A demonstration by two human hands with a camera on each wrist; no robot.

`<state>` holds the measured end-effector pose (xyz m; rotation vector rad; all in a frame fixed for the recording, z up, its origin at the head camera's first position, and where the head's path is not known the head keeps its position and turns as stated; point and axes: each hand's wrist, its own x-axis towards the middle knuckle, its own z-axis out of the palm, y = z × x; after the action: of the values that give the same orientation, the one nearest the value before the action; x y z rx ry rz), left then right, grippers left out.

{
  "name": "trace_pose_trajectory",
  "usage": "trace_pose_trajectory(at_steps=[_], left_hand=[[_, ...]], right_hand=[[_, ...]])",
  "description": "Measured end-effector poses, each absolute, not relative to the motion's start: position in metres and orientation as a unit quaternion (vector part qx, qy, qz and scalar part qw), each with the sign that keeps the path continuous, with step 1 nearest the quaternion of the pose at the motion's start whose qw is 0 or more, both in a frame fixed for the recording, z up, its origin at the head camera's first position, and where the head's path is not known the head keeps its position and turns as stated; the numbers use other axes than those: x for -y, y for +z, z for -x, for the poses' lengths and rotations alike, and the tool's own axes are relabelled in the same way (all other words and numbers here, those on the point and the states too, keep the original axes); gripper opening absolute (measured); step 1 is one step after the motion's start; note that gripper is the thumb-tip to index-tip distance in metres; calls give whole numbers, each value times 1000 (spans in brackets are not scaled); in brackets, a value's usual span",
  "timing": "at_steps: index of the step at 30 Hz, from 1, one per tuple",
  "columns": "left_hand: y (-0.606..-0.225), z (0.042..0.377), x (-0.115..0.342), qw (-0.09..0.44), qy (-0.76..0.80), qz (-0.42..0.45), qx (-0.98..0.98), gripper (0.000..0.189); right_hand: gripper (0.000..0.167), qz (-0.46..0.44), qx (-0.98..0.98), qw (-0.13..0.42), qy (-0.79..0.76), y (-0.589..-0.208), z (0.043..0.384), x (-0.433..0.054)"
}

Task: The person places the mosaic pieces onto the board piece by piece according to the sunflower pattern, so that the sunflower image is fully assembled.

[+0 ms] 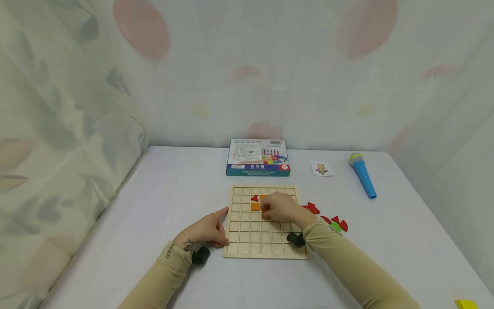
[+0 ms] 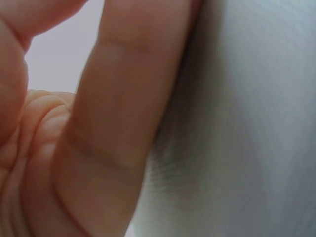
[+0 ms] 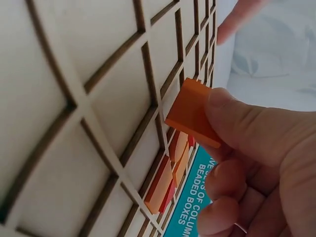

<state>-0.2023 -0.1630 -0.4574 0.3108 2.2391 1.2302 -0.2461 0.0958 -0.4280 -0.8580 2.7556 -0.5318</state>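
A pale wooden grid board (image 1: 247, 249) lies on the white tabletop. My right hand (image 1: 281, 207) is over its upper middle, and thumb and fingers pinch an orange square tile (image 3: 190, 108), tilted just off the grid in the right wrist view. Beyond it, an orange tile (image 1: 255, 207) and a small red triangle (image 1: 254, 198) sit in cells; another orange tile (image 1: 263, 197) is partly hidden by the hand. At the board's left edge my left hand (image 1: 203, 229) touches with spread index finger and thumb. The left wrist view shows only blurred fingers (image 2: 113, 98) and white cloth.
Right of the board lie several red pieces (image 1: 313, 208) and a green square (image 1: 335, 227). Behind it stand a flat cardboard box (image 1: 257, 173), a small pattern card (image 1: 321, 168) and a blue toy microphone (image 1: 363, 176). A yellow object (image 1: 465, 304) shows at bottom right.
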Motion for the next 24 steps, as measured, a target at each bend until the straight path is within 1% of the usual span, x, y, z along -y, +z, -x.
trace_pose_trajectory(at_steps=[5,11,19,24], left_hand=[[-458,203,164,284,461,-115,-833,109],[-459,205,164,286,462,-114,-832,109],[-460,205,164,286,455,-111,-836,109],[-460,205,164,284,453,-109,-838,108]], right_hand=[[5,299,-929,105,-191,-431,247,-95],[3,288,-930,103,-204,-435,248,-94],[6,296,-940,64,-158,-441,246,-93],[6,300,-942,59,-141,-441,245,-93]])
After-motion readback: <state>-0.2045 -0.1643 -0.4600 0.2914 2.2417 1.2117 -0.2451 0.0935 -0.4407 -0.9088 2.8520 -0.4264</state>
